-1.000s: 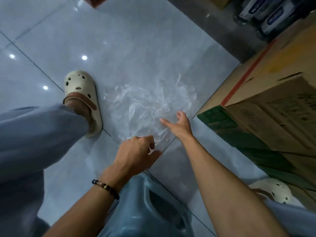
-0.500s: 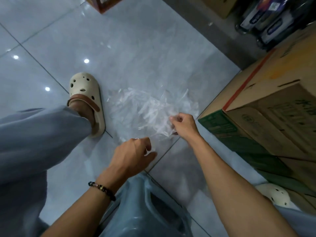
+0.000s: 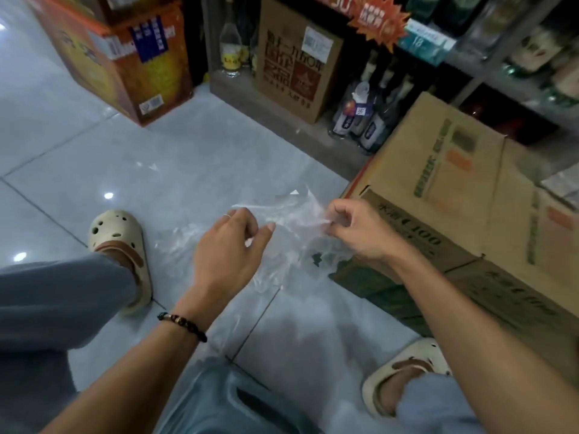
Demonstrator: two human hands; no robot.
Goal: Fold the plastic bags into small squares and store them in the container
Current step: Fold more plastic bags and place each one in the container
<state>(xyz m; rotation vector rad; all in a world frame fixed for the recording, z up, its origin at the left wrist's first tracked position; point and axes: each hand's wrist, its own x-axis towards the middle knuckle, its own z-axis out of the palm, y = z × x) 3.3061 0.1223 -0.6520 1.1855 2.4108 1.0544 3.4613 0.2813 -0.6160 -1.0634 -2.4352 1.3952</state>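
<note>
1. At the far left your left leg in grey-blue trousers (image 3: 56, 308) comes in from the frame's left edge, and your foot sits in a cream perforated clog with a brown strap (image 3: 120, 245) flat on the glossy grey tiled floor (image 3: 78, 151)
2. Beyond it, toward the floor's far left, stands an orange printed carton (image 3: 125, 67) with another box stacked on top
3. Your left hand (image 3: 230, 249), a beaded bracelet (image 3: 181, 324) on its wrist and a ring on one finger, is raised above the floor with its fingers curled; it seems to pinch the left edge of the clear plastic bag (image 3: 282, 233), though the film is too sheer to show the contact plainly
4. The clear plastic bag hangs crumpled between your two hands, lifted off the tiles, with its lower folds trailing down toward the floor near a tile seam
5. At the bottom edge, between your forearms, lies a blue-grey plastic container (image 3: 232, 402) with a dark slot opening, partly out of view
6. Your right hand (image 3: 357, 230) pinches the bag's right side between thumb and curled fingers, just in front of the cardboard box (image 3: 454, 195) printed with green lettering
7. Behind that box, along the floor's far edge, a low shelf holds a brown carton (image 3: 294, 57) and several bottles (image 3: 366, 120)
8. At the lower right your other cream clog (image 3: 404, 371) rests on the tiles beside the box
</note>
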